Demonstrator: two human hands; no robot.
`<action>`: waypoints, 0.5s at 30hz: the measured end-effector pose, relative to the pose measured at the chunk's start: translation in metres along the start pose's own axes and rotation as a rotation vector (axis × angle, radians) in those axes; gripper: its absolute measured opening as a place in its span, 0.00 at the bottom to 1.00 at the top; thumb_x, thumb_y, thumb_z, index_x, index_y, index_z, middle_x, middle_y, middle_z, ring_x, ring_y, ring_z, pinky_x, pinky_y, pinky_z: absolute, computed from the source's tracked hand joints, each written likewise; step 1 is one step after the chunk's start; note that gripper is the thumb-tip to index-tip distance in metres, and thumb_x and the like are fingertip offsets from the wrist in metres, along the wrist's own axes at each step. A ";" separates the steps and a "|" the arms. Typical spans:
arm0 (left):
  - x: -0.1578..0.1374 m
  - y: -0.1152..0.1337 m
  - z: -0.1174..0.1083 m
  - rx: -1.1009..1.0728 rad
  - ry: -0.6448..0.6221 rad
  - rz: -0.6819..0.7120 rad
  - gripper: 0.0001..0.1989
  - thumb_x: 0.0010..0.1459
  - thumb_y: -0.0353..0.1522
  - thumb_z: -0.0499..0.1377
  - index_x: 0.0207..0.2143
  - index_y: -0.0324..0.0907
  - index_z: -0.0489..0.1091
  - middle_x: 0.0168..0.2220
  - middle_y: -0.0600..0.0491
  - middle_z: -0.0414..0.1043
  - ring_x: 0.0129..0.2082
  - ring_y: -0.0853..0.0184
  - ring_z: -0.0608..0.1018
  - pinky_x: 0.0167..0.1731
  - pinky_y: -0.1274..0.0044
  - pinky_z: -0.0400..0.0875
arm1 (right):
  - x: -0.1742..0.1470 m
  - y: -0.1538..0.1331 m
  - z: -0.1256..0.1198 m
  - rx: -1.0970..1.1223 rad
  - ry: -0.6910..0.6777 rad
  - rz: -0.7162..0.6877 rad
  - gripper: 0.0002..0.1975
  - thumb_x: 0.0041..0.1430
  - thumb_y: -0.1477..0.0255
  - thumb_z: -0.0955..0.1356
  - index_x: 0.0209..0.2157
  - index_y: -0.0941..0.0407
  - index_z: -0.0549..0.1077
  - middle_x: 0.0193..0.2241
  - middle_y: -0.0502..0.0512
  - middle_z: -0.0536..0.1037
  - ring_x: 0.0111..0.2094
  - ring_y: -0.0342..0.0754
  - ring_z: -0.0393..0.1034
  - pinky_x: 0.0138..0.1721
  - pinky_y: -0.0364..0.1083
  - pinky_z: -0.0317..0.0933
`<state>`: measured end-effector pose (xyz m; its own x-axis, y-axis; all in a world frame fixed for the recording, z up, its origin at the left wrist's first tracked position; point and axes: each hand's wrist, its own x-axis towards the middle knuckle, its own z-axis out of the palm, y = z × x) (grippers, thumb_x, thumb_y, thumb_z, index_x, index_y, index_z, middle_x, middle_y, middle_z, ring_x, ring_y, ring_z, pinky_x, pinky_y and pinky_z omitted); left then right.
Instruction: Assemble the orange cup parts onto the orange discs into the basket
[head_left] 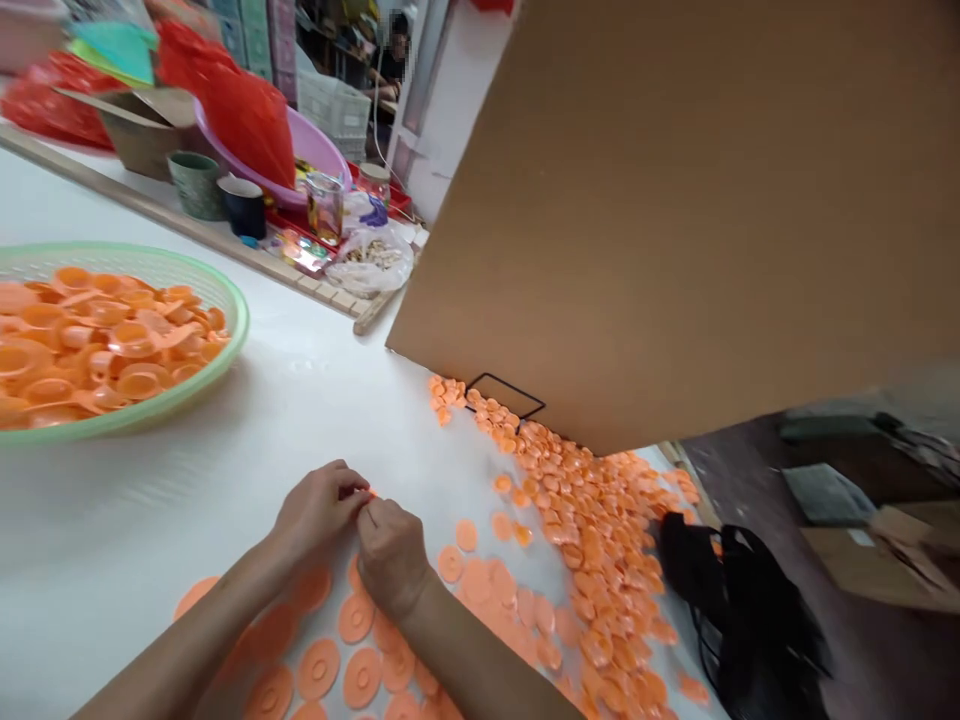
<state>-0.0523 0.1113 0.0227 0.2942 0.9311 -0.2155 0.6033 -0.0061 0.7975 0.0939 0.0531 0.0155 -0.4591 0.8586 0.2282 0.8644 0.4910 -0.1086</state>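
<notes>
Orange piece, qty. 1. Location: betw. the L. hand & R. hand, above the white surface. Mostly covered; I couldn't tell its exact shape.
L. hand: fingers curled, tips clamped on the piece.
R. hand: fingers bent tight, tips clamped on it from the opp. side.
Orange discs, multiple: spread on the surface around & below the forearms, some w/ a ring at ctr.
Small orange parts, heap: R. side, next to the cardboard panel.
Green basket: L. side, w/ lg. orange parts inside.
Handling notes: I judged a short, opposing pinch best, w/ even force on both sides, as smooth plastic could slip or twist. Wrists wanted steadying; working low over the surface made sense, so any drop landed close. Forearms hung over the discs, so I reckoned elbows needed lift, i.e. no dragging or scattering.
</notes>
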 end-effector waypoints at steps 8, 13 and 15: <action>0.009 0.006 -0.002 0.089 -0.064 0.047 0.08 0.50 0.36 0.56 0.27 0.45 0.75 0.28 0.53 0.76 0.31 0.64 0.76 0.33 0.76 0.67 | 0.001 0.005 -0.015 0.110 -0.104 0.119 0.11 0.56 0.79 0.63 0.39 0.56 0.73 0.32 0.54 0.75 0.32 0.48 0.69 0.30 0.44 0.63; -0.028 0.014 -0.069 -0.173 0.169 -0.056 0.15 0.52 0.44 0.57 0.31 0.42 0.73 0.27 0.54 0.76 0.29 0.66 0.76 0.30 0.77 0.68 | -0.031 0.104 -0.061 0.203 0.281 0.736 0.15 0.59 0.76 0.62 0.45 0.56 0.75 0.42 0.60 0.74 0.43 0.51 0.69 0.45 0.47 0.63; -0.041 0.013 -0.118 -0.133 0.458 -0.080 0.16 0.53 0.45 0.58 0.34 0.42 0.73 0.31 0.55 0.77 0.32 0.65 0.76 0.31 0.77 0.69 | -0.043 0.146 -0.070 0.157 0.223 0.904 0.15 0.54 0.76 0.64 0.43 0.58 0.77 0.44 0.63 0.74 0.46 0.54 0.68 0.49 0.50 0.60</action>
<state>-0.1442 0.1158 0.1087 -0.1241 0.9917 -0.0322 0.5021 0.0908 0.8600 0.2539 0.0774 0.0578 0.4353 0.8837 0.1718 0.8287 -0.3187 -0.4601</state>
